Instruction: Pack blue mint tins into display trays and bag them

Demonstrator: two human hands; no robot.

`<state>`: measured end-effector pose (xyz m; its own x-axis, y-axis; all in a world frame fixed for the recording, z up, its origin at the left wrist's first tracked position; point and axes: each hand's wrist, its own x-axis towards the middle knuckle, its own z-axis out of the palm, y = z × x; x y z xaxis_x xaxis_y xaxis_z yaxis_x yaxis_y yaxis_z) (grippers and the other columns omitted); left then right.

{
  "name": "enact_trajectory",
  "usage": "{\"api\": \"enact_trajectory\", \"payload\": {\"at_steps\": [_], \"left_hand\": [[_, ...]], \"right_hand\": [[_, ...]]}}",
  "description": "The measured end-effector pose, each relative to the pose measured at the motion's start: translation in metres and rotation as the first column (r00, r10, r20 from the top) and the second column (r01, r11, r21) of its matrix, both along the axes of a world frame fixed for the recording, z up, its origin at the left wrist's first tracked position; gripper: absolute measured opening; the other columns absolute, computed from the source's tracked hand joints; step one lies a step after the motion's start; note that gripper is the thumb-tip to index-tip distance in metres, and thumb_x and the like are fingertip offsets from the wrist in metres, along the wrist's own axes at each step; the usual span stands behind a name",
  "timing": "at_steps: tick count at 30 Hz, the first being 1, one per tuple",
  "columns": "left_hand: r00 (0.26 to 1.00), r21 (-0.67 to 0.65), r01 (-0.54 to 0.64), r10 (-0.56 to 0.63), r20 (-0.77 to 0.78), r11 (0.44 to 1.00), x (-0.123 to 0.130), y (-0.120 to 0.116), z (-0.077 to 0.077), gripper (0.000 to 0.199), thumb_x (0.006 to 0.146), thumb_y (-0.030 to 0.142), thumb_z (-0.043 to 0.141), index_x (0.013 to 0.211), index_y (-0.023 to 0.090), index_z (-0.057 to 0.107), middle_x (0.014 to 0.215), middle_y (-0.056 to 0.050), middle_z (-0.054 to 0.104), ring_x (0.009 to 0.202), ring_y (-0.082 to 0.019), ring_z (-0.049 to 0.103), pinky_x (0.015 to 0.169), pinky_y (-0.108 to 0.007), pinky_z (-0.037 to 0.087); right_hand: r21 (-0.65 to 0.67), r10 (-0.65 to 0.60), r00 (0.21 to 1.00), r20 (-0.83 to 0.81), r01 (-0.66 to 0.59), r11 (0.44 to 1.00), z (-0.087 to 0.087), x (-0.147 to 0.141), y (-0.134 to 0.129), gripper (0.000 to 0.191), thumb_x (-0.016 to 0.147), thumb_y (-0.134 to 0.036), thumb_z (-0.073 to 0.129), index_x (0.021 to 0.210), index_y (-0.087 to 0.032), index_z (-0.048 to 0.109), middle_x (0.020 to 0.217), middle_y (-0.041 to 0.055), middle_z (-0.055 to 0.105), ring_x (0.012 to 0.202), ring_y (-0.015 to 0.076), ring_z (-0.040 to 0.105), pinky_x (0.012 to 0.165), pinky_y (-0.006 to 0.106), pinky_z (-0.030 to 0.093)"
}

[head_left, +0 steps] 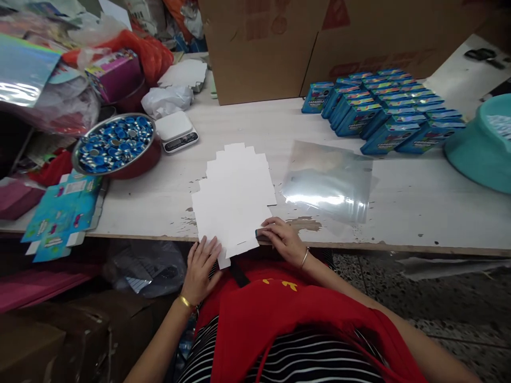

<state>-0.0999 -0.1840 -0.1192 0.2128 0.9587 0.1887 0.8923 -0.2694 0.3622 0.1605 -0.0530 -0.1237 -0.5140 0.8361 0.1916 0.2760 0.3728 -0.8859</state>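
A flat white die-cut card blank [235, 197] lies on the table with its lower end past the front edge. My left hand [202, 268] rests with spread fingers on its lower left corner. At the lower right edge, my right hand [283, 239] has its thumb and fingers pinched on a raised card flap with a bluish edge. To the right, a clear plastic sheet [329, 181] lies flat and reflects light.
Rows of blue packets [353, 119] stand at the back right, beside a teal tub [479, 149]. On the left are a bowl of blue pieces [138, 165], a small scale [175, 130] and a blue printed carton blank [64, 213]. A large cardboard box [259, 53] stands behind.
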Motion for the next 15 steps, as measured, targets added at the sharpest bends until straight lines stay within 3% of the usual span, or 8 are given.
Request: {"api": "enact_trajectory", "payload": {"at_steps": [3,6,10,15], "left_hand": [[0.995,-0.001,-0.062,0.062,0.083,0.998,-0.001,0.004,-0.012,0.037,0.092,0.019,0.040,0.126,0.026,0.054,0.131,-0.007,0.057,0.133,-0.023,0.038,0.109,-0.046,0.026],[0.954,-0.012,-0.157,0.155,0.257,0.987,0.000,0.010,-0.012,0.029,0.092,0.021,0.043,0.114,0.025,0.062,0.123,-0.005,0.064,0.127,-0.022,0.046,0.106,-0.046,0.031],[0.820,-0.100,-0.215,0.235,0.522,0.972,0.004,0.014,-0.003,0.021,0.090,0.027,0.050,0.098,0.023,0.068,0.106,-0.005,0.070,0.113,-0.021,0.054,0.098,-0.041,0.042],[0.770,-0.083,-0.332,0.321,0.551,0.940,0.012,0.026,0.001,0.016,0.087,0.031,0.055,0.086,0.021,0.066,0.093,-0.005,0.067,0.100,-0.020,0.057,0.091,-0.037,0.045]], "right_hand": [[0.015,0.001,1.000,0.010,-0.001,1.000,0.000,-0.002,-0.002,0.027,0.095,-0.032,0.042,0.086,-0.019,0.064,0.099,0.0076,0.057,0.091,0.0170,0.057,0.082,0.035,0.049],[0.040,-0.014,1.000,0.012,0.014,0.999,0.001,-0.003,-0.003,0.027,0.095,-0.029,0.041,0.086,-0.019,0.064,0.098,0.0077,0.058,0.094,0.0173,0.057,0.084,0.034,0.048],[0.059,-0.038,0.999,0.033,0.036,0.998,0.001,-0.006,-0.005,0.027,0.095,-0.028,0.040,0.087,-0.019,0.063,0.099,0.0079,0.059,0.094,0.0178,0.057,0.084,0.034,0.048],[0.101,-0.049,0.999,0.021,0.046,0.994,-0.001,-0.009,-0.007,0.023,0.094,-0.024,0.040,0.095,-0.020,0.062,0.104,0.0092,0.059,0.096,0.0189,0.058,0.085,0.036,0.048]]}}
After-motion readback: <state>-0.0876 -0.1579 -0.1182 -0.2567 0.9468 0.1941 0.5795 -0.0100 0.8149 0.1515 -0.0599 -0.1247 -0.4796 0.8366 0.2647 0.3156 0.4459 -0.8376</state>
